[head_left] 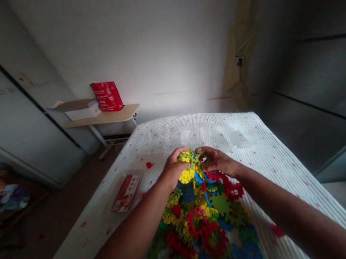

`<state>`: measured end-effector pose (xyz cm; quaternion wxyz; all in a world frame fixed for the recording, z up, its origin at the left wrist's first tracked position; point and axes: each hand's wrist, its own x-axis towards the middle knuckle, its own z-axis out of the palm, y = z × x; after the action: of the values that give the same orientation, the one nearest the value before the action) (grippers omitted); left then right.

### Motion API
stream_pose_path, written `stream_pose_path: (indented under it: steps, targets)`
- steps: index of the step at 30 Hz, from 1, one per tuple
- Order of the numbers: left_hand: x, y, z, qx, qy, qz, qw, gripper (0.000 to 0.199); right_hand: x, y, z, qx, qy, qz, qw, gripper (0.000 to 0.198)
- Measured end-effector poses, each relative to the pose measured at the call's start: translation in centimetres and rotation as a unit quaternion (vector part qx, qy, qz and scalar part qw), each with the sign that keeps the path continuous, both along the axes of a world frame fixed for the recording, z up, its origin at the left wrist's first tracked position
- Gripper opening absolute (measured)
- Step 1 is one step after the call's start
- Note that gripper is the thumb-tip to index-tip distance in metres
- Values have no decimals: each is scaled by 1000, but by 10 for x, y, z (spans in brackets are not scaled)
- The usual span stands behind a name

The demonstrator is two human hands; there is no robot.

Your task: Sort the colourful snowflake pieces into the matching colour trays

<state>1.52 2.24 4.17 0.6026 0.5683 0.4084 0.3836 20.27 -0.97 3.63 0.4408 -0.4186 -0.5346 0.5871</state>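
Observation:
My left hand [175,166] and my right hand [217,160] meet over the far end of a heap of plastic building pieces [200,215]. Between them are green gear-shaped pieces [193,159], which both hands grip from either side. A yellow notched disc [187,176] sits just below my left fingers. Under my right hand lie red pieces [233,189], one with a small window shape. The heap mixes red, yellow, green and blue gears, discs and squares. Some fingertips are hidden behind the pieces.
A clear plastic package with a red label [126,193] lies left of the heap. Clear plastic trays [205,135] stretch across the far side of the white striped bedspread [288,182]. Beyond, a small table [120,114] holds a red bag [107,96] and a box [83,111].

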Motion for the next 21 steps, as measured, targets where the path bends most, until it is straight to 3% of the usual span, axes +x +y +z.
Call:
stream_pose_path:
  steps: [5,11,21]
  targets:
    - [-16,-19,16,47,39,12,998,71,2,0,0,31,-13,11,999,63]
    - [-32,-32,17,106,48,-6,993,77,6,-9,1,56,-56,-35,996,62]
    - [-34,-55,17,119,60,-13,991,41,0,-13,0,57,-4,-84,995,63]
